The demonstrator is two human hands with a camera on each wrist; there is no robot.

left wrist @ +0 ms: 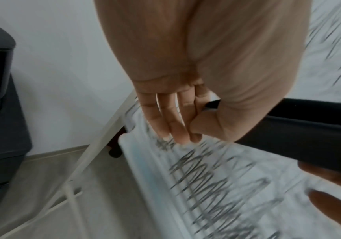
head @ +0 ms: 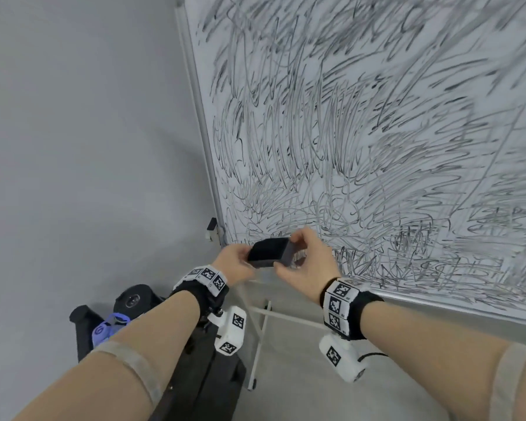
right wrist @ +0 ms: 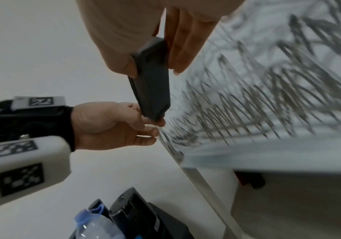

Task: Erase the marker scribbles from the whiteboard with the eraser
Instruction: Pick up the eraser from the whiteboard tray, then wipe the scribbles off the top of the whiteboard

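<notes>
A dark grey block eraser is held in the air by both hands, just in front of the whiteboard's lower left corner. My left hand grips its left end. My right hand pinches its right end, thumb on one side and fingers on the other. The whiteboard fills the right of the head view and is covered in black marker scribbles. The eraser is apart from the board surface.
The board stands on a white metal frame with a tray edge along its bottom. A plain grey wall is to the left. Below my left arm sits a dark bag with a water bottle.
</notes>
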